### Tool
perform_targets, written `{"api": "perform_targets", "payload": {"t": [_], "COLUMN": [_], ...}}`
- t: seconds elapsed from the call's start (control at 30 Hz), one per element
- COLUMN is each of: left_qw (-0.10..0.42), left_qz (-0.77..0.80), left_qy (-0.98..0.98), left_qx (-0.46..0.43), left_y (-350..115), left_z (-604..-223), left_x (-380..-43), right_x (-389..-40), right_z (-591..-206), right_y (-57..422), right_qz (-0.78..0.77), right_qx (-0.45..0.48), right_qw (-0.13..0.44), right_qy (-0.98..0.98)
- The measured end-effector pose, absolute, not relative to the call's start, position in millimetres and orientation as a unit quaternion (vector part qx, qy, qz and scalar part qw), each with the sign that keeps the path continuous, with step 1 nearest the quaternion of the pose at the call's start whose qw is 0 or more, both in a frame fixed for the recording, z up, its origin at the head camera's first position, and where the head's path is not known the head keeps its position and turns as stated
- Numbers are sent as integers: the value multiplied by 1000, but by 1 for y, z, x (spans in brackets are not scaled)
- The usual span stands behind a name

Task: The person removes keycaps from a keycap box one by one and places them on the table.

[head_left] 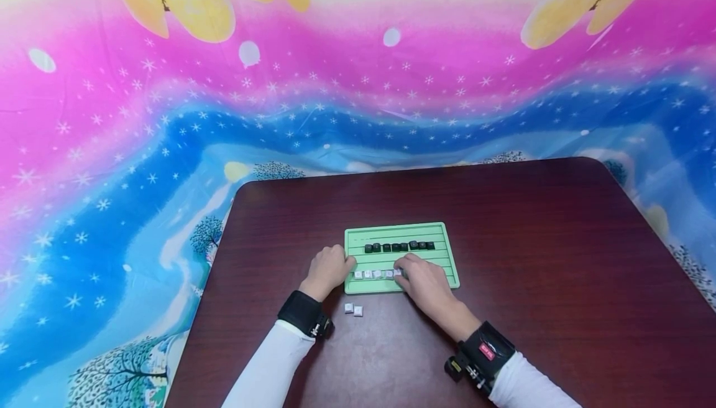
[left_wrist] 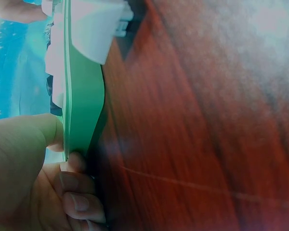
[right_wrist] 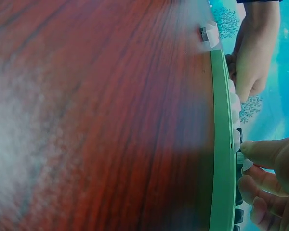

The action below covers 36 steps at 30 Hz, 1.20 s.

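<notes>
Head view: nearest lie two loose white caps (head_left: 353, 310) on the table (head_left: 531, 227), just outside the tray (head_left: 380, 260), probably left there within easy reach. Beyond them, the left hand (head_left: 329, 267) grips the tray's left edge, thumb above and fingers curled at the side, likely to keep it from sliding. The right hand (head_left: 427, 280) pinches a white cap (right_wrist: 247, 164) at the right end of the white row (head_left: 367, 274), fingertips only, presumably because the piece is small. Farther back in the tray stands the black row (head_left: 395, 247), perhaps sorted by colour; behind everything hangs a patterned cloth (head_left: 335, 53).
</notes>
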State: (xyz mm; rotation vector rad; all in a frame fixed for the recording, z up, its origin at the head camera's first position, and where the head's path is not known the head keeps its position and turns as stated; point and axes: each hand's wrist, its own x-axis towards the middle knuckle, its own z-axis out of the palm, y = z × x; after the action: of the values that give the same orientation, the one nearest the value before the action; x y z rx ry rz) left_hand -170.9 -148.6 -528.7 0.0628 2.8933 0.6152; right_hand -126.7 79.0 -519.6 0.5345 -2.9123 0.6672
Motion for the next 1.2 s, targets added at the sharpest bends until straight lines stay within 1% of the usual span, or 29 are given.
{"api": "perform_targets", "payload": {"t": [0.63, 0.9, 1.2], "left_qw": [90, 84, 88], "left_qz": [207, 208, 209], "left_qy": [974, 974, 973], "left_qx": [23, 28, 30], "left_y": [-148, -148, -149], "left_z": [-526, -525, -526], "left_x": [-169, -168, -169], "right_x": [-120, -117, -114], "right_z": [-510, -510, -509], "right_y": [76, 76, 73], "right_qz": [229, 220, 219], "right_qx": [186, 195, 203], "right_qw": [66, 75, 81], "right_qy": [-953, -953, -951]}}
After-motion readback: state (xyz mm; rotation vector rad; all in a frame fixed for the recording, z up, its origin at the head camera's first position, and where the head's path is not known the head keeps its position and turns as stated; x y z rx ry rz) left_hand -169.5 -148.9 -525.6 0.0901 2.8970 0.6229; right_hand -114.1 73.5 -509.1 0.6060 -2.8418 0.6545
